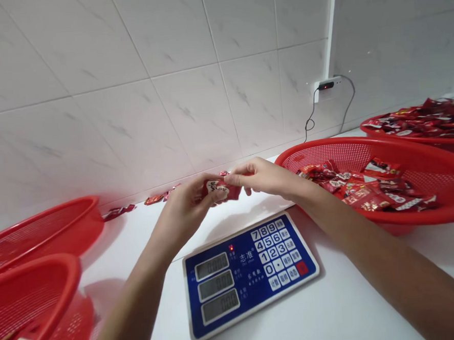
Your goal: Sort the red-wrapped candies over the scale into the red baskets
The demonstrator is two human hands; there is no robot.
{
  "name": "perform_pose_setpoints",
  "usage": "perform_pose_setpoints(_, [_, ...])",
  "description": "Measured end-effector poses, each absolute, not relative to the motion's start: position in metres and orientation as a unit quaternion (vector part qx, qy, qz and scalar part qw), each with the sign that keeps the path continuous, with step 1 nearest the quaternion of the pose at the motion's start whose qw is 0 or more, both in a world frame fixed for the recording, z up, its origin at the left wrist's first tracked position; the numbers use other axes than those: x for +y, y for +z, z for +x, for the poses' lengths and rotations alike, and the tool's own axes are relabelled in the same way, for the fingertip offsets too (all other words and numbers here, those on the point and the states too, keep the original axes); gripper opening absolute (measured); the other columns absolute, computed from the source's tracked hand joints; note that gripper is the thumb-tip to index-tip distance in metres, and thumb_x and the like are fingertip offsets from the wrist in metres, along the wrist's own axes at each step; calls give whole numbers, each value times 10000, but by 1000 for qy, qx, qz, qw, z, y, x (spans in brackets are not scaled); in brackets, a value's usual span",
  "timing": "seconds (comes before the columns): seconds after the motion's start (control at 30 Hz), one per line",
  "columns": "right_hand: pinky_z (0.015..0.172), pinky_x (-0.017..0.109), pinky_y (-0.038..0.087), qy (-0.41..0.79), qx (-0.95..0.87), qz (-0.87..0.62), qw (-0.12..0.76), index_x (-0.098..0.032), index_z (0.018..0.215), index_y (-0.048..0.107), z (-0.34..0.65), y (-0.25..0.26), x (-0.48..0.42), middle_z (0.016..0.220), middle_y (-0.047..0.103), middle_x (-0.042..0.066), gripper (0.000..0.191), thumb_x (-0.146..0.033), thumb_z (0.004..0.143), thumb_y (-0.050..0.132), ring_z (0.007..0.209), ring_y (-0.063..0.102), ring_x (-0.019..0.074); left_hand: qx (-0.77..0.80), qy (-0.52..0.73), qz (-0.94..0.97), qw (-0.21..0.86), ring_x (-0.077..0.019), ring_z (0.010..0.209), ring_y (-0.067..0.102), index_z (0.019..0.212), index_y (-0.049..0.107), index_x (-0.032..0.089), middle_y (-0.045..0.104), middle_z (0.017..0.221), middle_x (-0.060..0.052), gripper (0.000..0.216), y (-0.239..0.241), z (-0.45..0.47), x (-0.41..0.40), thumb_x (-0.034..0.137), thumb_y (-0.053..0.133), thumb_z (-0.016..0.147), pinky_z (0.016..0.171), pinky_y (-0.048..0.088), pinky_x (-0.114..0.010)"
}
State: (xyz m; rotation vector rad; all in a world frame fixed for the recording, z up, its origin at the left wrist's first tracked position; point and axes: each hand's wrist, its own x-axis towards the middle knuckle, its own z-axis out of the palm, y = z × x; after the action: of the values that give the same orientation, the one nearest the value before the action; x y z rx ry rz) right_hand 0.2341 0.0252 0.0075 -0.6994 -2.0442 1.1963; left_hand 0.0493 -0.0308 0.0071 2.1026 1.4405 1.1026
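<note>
Both my hands meet above the far end of a blue electronic scale (248, 271). My left hand (186, 206) pinches a small red snack packet (221, 190) with white print. My right hand (264, 177) grips the same packet's right end between thumb and fingers. The packet hangs in the air between them, over the white counter (335, 307). The scale's red light is on and its three displays face me.
A red mesh basket (425, 214) with several red packets sits at right, another fuller basket (421, 137) behind it. Empty red baskets (33, 274) stack at left. Loose packets (118, 211) lie along the tiled wall. A charger and cable (324, 89) hang from a socket.
</note>
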Motion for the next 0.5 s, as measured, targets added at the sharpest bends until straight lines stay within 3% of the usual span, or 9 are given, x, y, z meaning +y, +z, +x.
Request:
perform_pose_setpoints(0.07, [701,236,488,540,-666,-302,417,-115,987,658,230,7,28,957,682,92,215,-300,891,607,803,616,128,528,414,733,111,-208,858,703,1012,677,211,759,933,-58,205,8,46,-30,302,586,853,784,547,-352])
perform_pose_setpoints(0.17, [838,199,507,677,-458,-279,503,-67,1230,547,227,10,29,1111,641,136,348,-97,886,505,959,633,132,543,403,734,62,-224,920,707,850,687,208,769,937,-56,145,5,42,-26,214,545,819,866,539,-389])
perform_pose_setpoints(0.3, [957,218,492,757,-413,-187,471,-7,1403,380,228,13,25,1230,614,174,683,74,725,388,1054,645,150,538,351,760,97,-210,826,720,676,659,202,766,812,-48,260,-6,41,-17,68,436,688,791,576,-358])
perform_pose_setpoints(0.4, [1016,251,467,761,-461,-152,431,20,1432,337,227,11,21,1391,525,205,740,63,696,387,1154,612,171,518,320,784,122,-202,850,722,681,681,212,769,828,-35,341,-13,38,-10,55,380,648,833,581,-363])
perform_pose_setpoints(0.5, [1055,236,428,746,-501,-134,418,55,1433,329,223,9,16,1465,455,211,748,52,687,391,1267,533,171,518,254,811,93,-226,983,705,803,752,246,780,941,-16,434,-14,29,-9,74,367,702,968,520,-432])
